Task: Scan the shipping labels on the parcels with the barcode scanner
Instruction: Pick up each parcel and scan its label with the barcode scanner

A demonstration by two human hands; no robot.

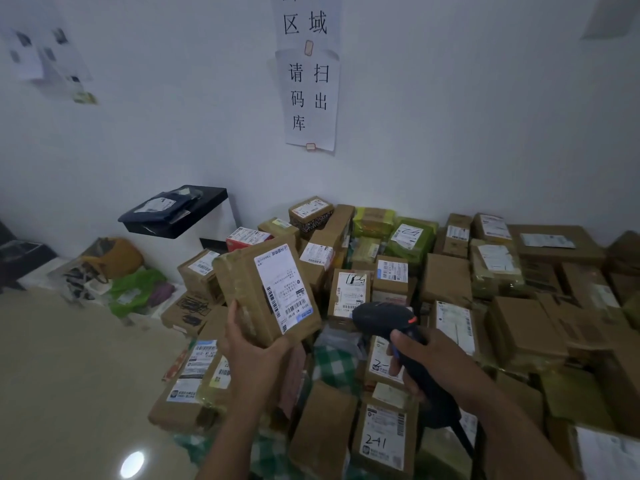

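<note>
The left hand holds a brown box lifted clear of the pile. The thumb lies up its left side and the fingers are curled under the near end. The box is tilted so that its white label faces up and toward the person, likely so the barcodes are flat to the reader and easy to check by eye.

The right hand is wrapped round the handle of the black scanner, near and just right of the box, apart from it. The scanner's head seems to be turned left toward the label's near end, where the barcodes are. The forefinger seems to lie at the trigger, though I cannot tell if it is pressed. No scan light shows on the label.

The other parcels lie packed together on the floor against the far wall, mostly label-up, probably so each can be read or picked out fast. One near parcel has "241" written on it by hand. A paper sign hangs on the wall above.

This looks like the aiming step for this box, with many parcels left to scan.
</note>
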